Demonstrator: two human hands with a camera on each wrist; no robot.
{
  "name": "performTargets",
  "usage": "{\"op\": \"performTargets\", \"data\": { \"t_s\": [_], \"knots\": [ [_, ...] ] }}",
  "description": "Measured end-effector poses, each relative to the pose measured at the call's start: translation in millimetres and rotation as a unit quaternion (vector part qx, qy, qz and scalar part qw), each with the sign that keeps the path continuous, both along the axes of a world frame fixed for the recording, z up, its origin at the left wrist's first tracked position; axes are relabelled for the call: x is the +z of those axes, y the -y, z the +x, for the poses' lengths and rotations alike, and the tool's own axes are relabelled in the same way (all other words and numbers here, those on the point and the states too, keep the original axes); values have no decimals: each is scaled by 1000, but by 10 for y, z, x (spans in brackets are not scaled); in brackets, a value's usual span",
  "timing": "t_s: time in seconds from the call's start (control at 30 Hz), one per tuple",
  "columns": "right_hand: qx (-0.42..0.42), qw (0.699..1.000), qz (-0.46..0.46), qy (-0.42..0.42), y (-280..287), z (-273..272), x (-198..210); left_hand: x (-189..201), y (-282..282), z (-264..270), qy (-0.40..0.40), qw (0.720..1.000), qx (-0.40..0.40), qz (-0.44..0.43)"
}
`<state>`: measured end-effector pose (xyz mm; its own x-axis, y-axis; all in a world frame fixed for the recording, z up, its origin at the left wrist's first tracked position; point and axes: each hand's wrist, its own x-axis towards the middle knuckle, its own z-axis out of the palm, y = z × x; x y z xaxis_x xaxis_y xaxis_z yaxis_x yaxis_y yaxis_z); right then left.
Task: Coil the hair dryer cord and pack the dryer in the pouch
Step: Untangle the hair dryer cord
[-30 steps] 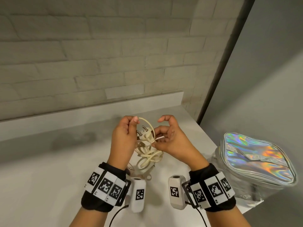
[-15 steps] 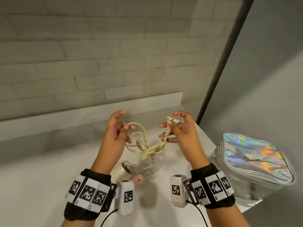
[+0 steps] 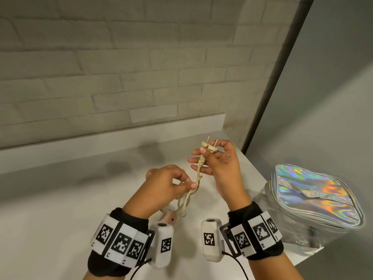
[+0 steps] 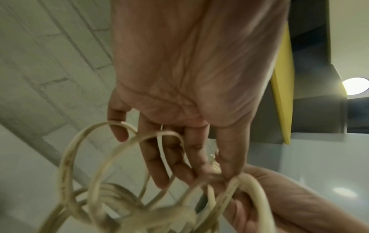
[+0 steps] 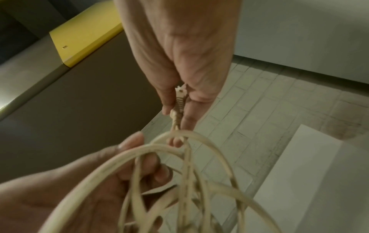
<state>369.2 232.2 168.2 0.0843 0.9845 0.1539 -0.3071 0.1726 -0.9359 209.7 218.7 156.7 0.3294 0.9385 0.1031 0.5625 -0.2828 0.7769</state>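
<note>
My right hand (image 3: 210,156) pinches the cream plug (image 3: 207,147) with its two pins pointing up and away. From the plug the cream cord (image 3: 198,174) runs down into my left hand (image 3: 181,183), whose thumb and fingers pinch the bunched loops (image 3: 184,203). In the left wrist view the cord loops (image 4: 111,173) hang off the fingers; in the right wrist view the plug's strain relief (image 5: 179,102) shows between the fingers. A pink part of the hair dryer (image 3: 171,216) lies on the table below my left hand, mostly hidden. The iridescent pouch (image 3: 310,197) sits at the right.
The white table (image 3: 50,219) ends just right of the pouch, which overhangs its edge. A brick wall with a low white ledge (image 3: 101,142) runs along the back. A dark vertical post (image 3: 272,77) stands at the right corner.
My left hand has closed from spread fingers onto the cord loops and dropped toward the right hand. The right hand keeps the plug raised; the loops now hang drawn tight.
</note>
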Motion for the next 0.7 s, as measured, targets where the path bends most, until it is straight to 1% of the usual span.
{"op": "performTargets", "data": {
  "t_s": [0.07,0.17,0.23,0.3,0.33,0.37,0.43,0.47,0.5,0.6,0.63,0.7],
  "knots": [
    [7,999,7,42,-16,-51,-24,-14,-12,32,45,999,9,-12],
    [37,992,16,122,-16,-82,-74,-8,-12,106,82,995,52,26],
    [87,983,-4,159,10,-40,-72,3,-29,117,114,984,111,76],
    [162,973,-28,161,42,5,-75,38,-71,83,169,966,166,106],
    [188,967,-31,170,52,13,-82,51,-101,61,179,960,181,119],
    [198,960,-27,194,57,12,-94,60,-121,46,170,959,187,132],
    [189,948,-17,254,58,-11,-91,63,-139,49,137,962,190,143],
    [183,944,-12,273,63,-24,-74,55,-141,55,133,962,194,139],
    [183,943,-9,276,69,-27,-61,44,-140,58,137,962,199,131],
    [194,951,-14,240,83,-6,-42,-6,-147,39,154,959,216,95],
    [187,953,-8,237,90,1,-48,-18,-148,27,161,959,220,82],
    [154,954,7,257,76,10,-85,-26,-138,12,176,957,224,58]
  ]
}}
